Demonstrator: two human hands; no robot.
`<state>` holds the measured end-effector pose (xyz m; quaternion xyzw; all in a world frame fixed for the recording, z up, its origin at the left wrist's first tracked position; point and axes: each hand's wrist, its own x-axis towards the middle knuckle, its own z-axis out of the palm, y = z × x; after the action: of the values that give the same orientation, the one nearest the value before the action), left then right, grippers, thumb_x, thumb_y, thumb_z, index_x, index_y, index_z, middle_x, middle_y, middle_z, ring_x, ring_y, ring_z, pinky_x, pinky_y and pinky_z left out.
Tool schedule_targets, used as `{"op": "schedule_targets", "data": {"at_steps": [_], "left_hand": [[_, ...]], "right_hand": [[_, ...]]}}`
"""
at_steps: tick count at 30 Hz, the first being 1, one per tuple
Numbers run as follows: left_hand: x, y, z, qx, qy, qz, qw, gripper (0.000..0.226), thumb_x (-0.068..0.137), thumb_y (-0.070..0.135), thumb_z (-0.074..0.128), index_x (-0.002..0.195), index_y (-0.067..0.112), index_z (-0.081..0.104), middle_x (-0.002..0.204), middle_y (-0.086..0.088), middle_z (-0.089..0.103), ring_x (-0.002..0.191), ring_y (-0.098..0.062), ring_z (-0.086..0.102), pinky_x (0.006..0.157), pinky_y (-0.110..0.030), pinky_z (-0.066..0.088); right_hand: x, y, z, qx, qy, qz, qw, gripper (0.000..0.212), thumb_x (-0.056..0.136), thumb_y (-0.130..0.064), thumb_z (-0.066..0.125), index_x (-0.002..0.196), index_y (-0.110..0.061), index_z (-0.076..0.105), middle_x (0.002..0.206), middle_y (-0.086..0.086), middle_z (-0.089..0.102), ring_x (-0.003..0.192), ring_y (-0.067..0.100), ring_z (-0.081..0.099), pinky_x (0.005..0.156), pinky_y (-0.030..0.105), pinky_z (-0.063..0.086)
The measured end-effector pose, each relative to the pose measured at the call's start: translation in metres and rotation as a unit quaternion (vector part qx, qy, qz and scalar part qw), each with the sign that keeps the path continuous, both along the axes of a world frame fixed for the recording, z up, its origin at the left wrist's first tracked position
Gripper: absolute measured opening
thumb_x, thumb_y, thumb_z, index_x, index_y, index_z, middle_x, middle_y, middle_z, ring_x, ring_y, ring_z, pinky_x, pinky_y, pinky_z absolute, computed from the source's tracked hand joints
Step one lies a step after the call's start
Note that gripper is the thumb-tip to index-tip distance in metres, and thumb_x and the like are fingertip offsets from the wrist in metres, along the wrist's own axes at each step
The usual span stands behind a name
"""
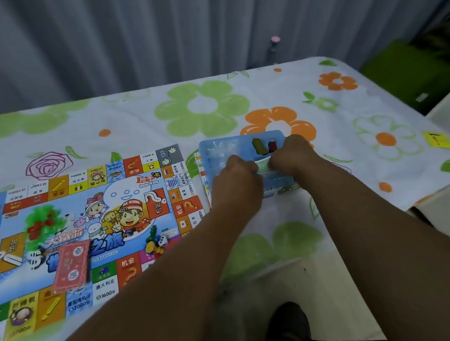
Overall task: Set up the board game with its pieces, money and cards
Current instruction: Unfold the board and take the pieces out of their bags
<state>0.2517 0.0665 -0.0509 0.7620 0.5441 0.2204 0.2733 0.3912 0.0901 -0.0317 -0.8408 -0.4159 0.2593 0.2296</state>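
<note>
The colourful game board point(93, 223) lies flat on the left of the table. On it rest a red card deck point(71, 266), a white die point(163, 241) and small coloured pawns point(152, 246). To the board's right stands a blue plastic tray point(217, 149) holding green and red pieces point(265, 145). Over the tray, my left hand point(235, 180) and my right hand point(292, 151) both pinch a pale green stack of paper money point(263, 166) between them.
A flowered cloth point(203, 110) covers the table, whose right edge drops off near a yellow sticky note point(437, 139). Grey curtains hang behind. A green box point(410, 75) sits beyond the far right corner. A dark shoe shows below.
</note>
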Motion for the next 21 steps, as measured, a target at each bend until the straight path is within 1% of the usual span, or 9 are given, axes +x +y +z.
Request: {"op": "schedule_targets", "data": {"at_steps": [1, 2, 5, 6, 8, 11, 13, 17, 21], "left_hand": [[0.0001, -0.0003, -0.0004, 0.002, 0.001, -0.001, 1.000, 0.023, 0.097, 0.021, 0.059, 0.115, 0.013, 0.071, 0.118, -0.011, 0.053, 0.100, -0.029, 0.061, 0.088, -0.040, 0.049], [0.0002, -0.0006, -0.0004, 0.003, 0.002, -0.002, 1.000, 0.023, 0.097, 0.020, 0.059, 0.115, 0.013, 0.071, 0.118, -0.011, 0.053, 0.099, -0.029, 0.061, 0.088, -0.042, 0.049], [-0.0001, -0.0006, -0.0003, 0.008, 0.004, -0.004, 1.000, 0.023, 0.097, 0.019, 0.058, 0.115, 0.012, 0.070, 0.117, -0.011, 0.052, 0.097, -0.029, 0.062, 0.088, -0.044, 0.050], [-0.0002, -0.0006, -0.0002, 0.009, 0.005, -0.005, 1.000, 0.023, 0.097, 0.019, 0.058, 0.116, 0.012, 0.070, 0.117, -0.011, 0.052, 0.097, -0.029, 0.062, 0.088, -0.043, 0.050], [-0.0002, -0.0003, -0.0006, 0.009, 0.009, -0.006, 1.000, 0.024, 0.097, 0.020, 0.058, 0.116, 0.013, 0.070, 0.117, -0.011, 0.052, 0.097, -0.029, 0.062, 0.088, -0.042, 0.050], [-0.0004, 0.0000, -0.0007, 0.005, 0.009, -0.005, 1.000, 0.023, 0.098, 0.021, 0.057, 0.116, 0.014, 0.070, 0.117, -0.010, 0.051, 0.099, -0.029, 0.061, 0.088, -0.042, 0.050], [-0.0004, 0.0000, -0.0007, 0.004, 0.008, -0.005, 1.000, 0.023, 0.098, 0.022, 0.057, 0.116, 0.014, 0.070, 0.117, -0.010, 0.051, 0.099, -0.029, 0.061, 0.088, -0.042, 0.050], [-0.0002, -0.0001, -0.0009, 0.004, 0.002, -0.001, 1.000, 0.024, 0.098, 0.024, 0.058, 0.116, 0.014, 0.070, 0.116, -0.010, 0.052, 0.099, -0.029, 0.061, 0.087, -0.042, 0.050], [-0.0003, 0.0001, -0.0013, 0.002, -0.004, 0.000, 1.000, 0.023, 0.098, 0.023, 0.058, 0.116, 0.014, 0.070, 0.116, -0.010, 0.052, 0.098, -0.030, 0.062, 0.088, -0.044, 0.051]], "right_hand": [[-0.0008, 0.0002, -0.0004, -0.008, -0.009, 0.008, 1.000, 0.019, 0.090, -0.008, 0.061, 0.082, -0.008, 0.045, 0.073, 0.003, 0.043, 0.081, 0.027, 0.052, 0.052, 0.027, 0.034], [-0.0019, -0.0001, -0.0001, -0.016, -0.021, 0.019, 0.999, 0.019, 0.092, -0.010, 0.060, 0.082, -0.007, 0.044, 0.075, 0.003, 0.044, 0.082, 0.027, 0.052, 0.052, 0.028, 0.034], [-0.0065, 0.0000, 0.0026, -0.043, -0.066, 0.062, 0.995, 0.009, 0.093, -0.013, 0.055, 0.093, -0.004, 0.054, 0.091, 0.008, 0.049, 0.093, 0.032, 0.057, 0.065, 0.030, 0.038], [-0.0077, -0.0003, 0.0036, -0.052, -0.076, 0.070, 0.993, 0.012, 0.093, -0.015, 0.054, 0.089, -0.003, 0.054, 0.092, 0.008, 0.050, 0.092, 0.033, 0.057, 0.063, 0.031, 0.038], [-0.0092, -0.0006, 0.0054, -0.066, -0.083, 0.079, 0.991, 0.023, 0.094, -0.018, 0.051, 0.074, -0.009, 0.047, 0.082, 0.008, 0.050, 0.081, 0.031, 0.054, 0.055, 0.029, 0.034], [-0.0084, -0.0011, 0.0078, -0.053, -0.056, 0.061, 0.995, 0.026, 0.094, -0.018, 0.054, 0.071, -0.014, 0.044, 0.074, 0.007, 0.048, 0.070, 0.025, 0.052, 0.052, 0.029, 0.032], [-0.0067, -0.0016, 0.0080, -0.038, -0.026, 0.042, 0.998, 0.028, 0.092, -0.016, 0.058, 0.070, -0.015, 0.042, 0.073, 0.004, 0.047, 0.074, 0.026, 0.053, 0.055, 0.028, 0.035], [-0.0084, -0.0006, 0.0081, -0.023, 0.022, 0.027, 0.999, 0.032, 0.093, -0.025, 0.061, 0.069, -0.018, 0.041, 0.073, 0.001, 0.044, 0.084, 0.026, 0.054, 0.065, 0.033, 0.041], [-0.0076, -0.0013, 0.0084, -0.014, 0.055, 0.006, 0.998, 0.030, 0.092, -0.026, 0.063, 0.071, -0.016, 0.044, 0.074, 0.001, 0.045, 0.080, 0.025, 0.053, 0.057, 0.028, 0.036]]}}
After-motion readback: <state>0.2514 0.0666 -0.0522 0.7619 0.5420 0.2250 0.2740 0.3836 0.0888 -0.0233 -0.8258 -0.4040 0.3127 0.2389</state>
